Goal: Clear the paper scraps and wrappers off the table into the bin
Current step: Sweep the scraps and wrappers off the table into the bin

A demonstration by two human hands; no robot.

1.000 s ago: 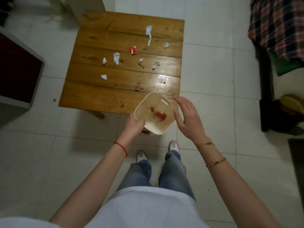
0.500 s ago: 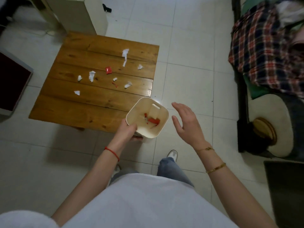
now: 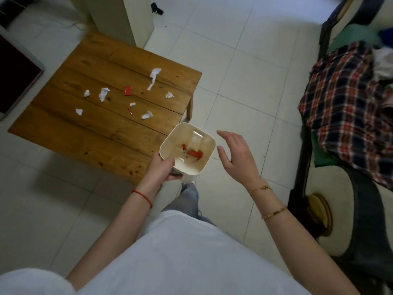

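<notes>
Holding cream square bin (image 3: 204, 136), left hand (image 3: 161, 169), seemingly red scraps inside

Bin held at table corner; litter remains on tabletop.

The left hand (image 3: 162, 169) grips the near-left rim of the cream bin (image 3: 205, 167), which holds red and white scraps. The right hand (image 3: 237, 155) hangs open just beside the bin, not touching it. On the wooden table (image 3: 70, 133) lie white paper scraps (image 3: 103, 94), a long torn strip (image 3: 153, 77) and a red wrapper (image 3: 127, 90).
</notes>
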